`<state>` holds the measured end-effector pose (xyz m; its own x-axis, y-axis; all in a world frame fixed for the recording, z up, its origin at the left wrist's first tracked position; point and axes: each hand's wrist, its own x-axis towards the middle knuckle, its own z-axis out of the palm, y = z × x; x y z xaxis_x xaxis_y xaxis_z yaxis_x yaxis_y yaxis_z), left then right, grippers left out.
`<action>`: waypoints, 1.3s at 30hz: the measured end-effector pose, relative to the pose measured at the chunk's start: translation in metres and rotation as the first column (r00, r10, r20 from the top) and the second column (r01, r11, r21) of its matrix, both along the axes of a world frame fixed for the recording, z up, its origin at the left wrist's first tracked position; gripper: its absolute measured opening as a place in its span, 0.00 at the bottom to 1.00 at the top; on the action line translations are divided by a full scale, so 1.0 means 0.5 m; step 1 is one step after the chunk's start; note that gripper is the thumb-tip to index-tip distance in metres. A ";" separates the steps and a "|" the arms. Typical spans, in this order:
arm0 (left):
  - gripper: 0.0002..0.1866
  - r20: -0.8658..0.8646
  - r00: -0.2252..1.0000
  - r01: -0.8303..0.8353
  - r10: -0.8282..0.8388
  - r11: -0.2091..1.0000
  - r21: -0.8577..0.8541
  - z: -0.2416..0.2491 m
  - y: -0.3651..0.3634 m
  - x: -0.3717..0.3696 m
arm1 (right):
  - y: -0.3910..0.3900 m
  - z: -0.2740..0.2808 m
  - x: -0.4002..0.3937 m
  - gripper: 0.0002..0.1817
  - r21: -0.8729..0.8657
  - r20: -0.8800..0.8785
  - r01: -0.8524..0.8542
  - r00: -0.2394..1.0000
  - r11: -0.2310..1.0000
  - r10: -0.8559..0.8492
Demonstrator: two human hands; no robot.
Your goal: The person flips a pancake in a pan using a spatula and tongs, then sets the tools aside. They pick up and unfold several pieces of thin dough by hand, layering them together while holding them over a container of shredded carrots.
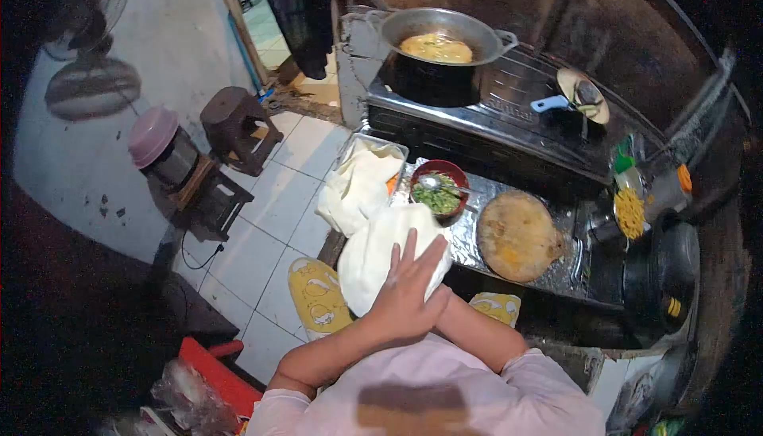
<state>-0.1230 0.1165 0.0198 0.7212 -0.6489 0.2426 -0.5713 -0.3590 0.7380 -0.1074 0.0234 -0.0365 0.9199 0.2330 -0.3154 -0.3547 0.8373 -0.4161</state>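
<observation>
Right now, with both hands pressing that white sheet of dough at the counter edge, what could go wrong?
1. The thin white dough sheet hangs past the foil-covered counter edge; it may slide or tear under the stacked hands, left hand uppermost, the right hidden beneath it.
2. The red bowl of chopped greens with its spoon sits right beside the dough and could be knocked.
3. The metal wok of yellow batter sits on the stove unwatched and may overcook.

Counter (509, 265) crowded — red bowl (439, 189) just beyond white dough sheet (381, 257); round board (517, 236) to its right; tray (362, 186) behind; bare foil strip (469, 233) between bowl and board — narrow passage.
</observation>
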 end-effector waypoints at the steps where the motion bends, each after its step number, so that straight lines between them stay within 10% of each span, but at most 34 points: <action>1: 0.36 0.041 0.995 0.086 -0.090 0.991 0.108 0.011 -0.003 -0.009 | -0.007 -0.006 0.004 0.28 0.044 0.022 0.022 1.000 0.999 -0.023; 6: 0.14 0.055 0.998 -0.011 0.028 0.958 -0.287 -0.018 0.022 -0.013 | -0.037 -0.053 0.031 0.26 0.275 0.124 0.116 0.980 0.954 -0.155; 10: 0.14 0.072 0.984 -0.141 0.164 0.959 -0.247 -0.031 0.028 0.019 | -0.048 -0.114 0.054 0.25 0.604 0.256 -0.005 0.948 0.797 -0.188; 13: 0.19 -0.072 0.989 -0.142 0.130 0.971 -0.193 -0.015 0.008 0.011 | -0.027 -0.092 0.034 0.23 0.361 0.145 0.097 0.977 0.928 -0.158; 14: 0.23 -0.062 0.990 -0.138 0.130 0.979 -0.149 -0.018 0.008 0.010 | -0.024 -0.064 0.022 0.22 0.216 0.413 0.005 0.906 0.976 -0.095; 24: 0.19 -0.284 0.959 -0.090 -0.011 0.937 -0.338 -0.049 0.004 0.027 | -0.021 -0.170 0.032 0.14 0.489 0.350 -0.034 0.923 0.872 -0.161; 29: 0.14 -0.086 0.995 -0.063 0.051 0.988 -0.138 -0.047 0.006 0.040 | -0.022 -0.146 0.018 0.14 0.271 0.371 0.034 0.918 0.962 -0.137; 36: 0.09 -0.233 0.970 0.016 -0.075 0.970 -0.243 -0.031 0.022 0.073 | -0.030 -0.115 0.024 0.14 -0.011 0.410 0.108 0.907 0.994 -0.094; 39: 0.05 -0.604 0.797 -0.197 0.002 0.947 -0.255 -0.003 0.036 0.090 | -0.039 -0.164 0.061 0.17 -0.668 0.596 0.327 0.772 0.668 0.219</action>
